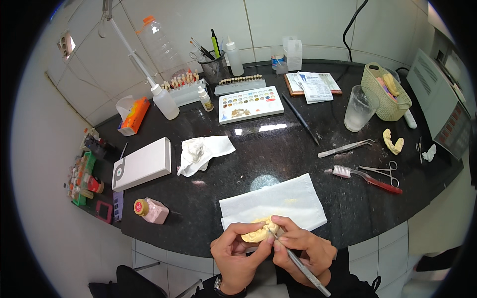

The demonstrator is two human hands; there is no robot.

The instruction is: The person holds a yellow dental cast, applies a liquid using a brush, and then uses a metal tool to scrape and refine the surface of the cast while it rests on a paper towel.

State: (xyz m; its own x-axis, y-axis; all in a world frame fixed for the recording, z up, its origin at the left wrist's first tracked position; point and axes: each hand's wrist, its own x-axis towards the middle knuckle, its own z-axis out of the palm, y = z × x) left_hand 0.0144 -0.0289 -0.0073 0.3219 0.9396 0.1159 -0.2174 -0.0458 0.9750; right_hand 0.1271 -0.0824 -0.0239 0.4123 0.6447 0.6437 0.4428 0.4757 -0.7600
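Yellow dental cast (253,236): held in left grip (235,254), apparently for steadiness. Metal tool (304,269): pinched in right grip (307,249), tip at cast. White sheet (298,197): spread beyond both grips, presumably for table (198,223) protection.

Dental cast (254,236) in left hand (237,259): pale yellow. Tool (305,272) in right hand (312,249): silver-grey. Paper towel (268,201) beyond hands: white, faint yellow stain (291,201). Table (198,221): black, light-speckled. Bottle (158,212) left of left hand: pink, gold cap (144,210), red disc (139,205).

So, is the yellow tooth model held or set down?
Held: the left hand grips the model between thumb and fingers. Whether it also touches the paper, I cannot tell.
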